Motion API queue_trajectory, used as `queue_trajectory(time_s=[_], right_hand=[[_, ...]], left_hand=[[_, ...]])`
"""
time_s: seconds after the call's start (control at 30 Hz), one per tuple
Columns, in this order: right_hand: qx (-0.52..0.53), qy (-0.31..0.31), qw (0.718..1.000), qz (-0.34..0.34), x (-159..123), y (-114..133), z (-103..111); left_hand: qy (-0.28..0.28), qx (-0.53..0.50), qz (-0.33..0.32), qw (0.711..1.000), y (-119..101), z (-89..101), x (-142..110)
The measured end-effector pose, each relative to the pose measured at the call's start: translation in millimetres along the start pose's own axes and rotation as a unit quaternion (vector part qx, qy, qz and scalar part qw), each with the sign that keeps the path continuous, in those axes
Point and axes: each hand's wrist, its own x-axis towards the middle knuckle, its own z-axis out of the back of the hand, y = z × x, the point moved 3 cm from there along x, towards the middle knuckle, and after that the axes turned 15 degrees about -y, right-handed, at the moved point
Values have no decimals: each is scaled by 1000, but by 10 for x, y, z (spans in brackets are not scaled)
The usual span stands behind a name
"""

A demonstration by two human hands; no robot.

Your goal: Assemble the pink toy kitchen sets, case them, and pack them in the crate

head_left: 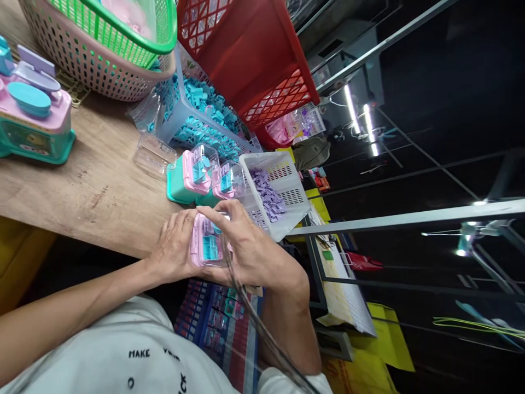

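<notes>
Reading the view as a clock centred on my held toy box [210,249], I have a white shirt [102,355] closest at seven and a dark cable [262,331] slanting up from five across my right hand [252,246]. Below, at six, lie clear-topped boxes [217,320], partly hidden. The toy box, pink-framed with a blue piece under its clear cover, sits between my hands by the table's edge. My left hand [174,243] lies against it at nine, fingers close together; my right wraps it from three, thumb and fingers pinching the cover.

Just beyond on the table [102,197], two similar boxes stand: one teal box [178,183] at eleven, its neighbour [225,180] near one. A white basket [297,210] of purple pieces tilts at two. A loose clear cover [153,156] rests at eleven, and a pink-and-teal toy [36,131] at ten. Farther out I see a pale crate [186,112] of blue pieces at twelve, stacked pink [77,60] and green baskets [168,27] at eleven, and a red basket [238,60] between twelve and one.
</notes>
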Motion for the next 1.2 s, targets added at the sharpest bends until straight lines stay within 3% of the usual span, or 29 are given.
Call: queue_trajectory(time_s=[0.27,0.5,0.77,0.93,1.07,1.2], right_hand=[[34,23,998,38,74,-27,29],[119,-6,993,-10,-92,-218,-60],[76,4,997,-3,-54,-187,-50],[133,-38,990,-14,-160,-346,-210],[184,-104,976,-49,-244,-398,-372],[191,-132,968,-100,-315,-444,-444]], left_hand=[[13,13,9,1000,-7,9,4],[27,1,9,1000,-3,7,15],[24,-13,17,999,-23,22,9],[39,5,31,999,56,14,-4],[52,19,-2,998,144,-38,-33],[59,68,-21,996,126,-58,-56]])
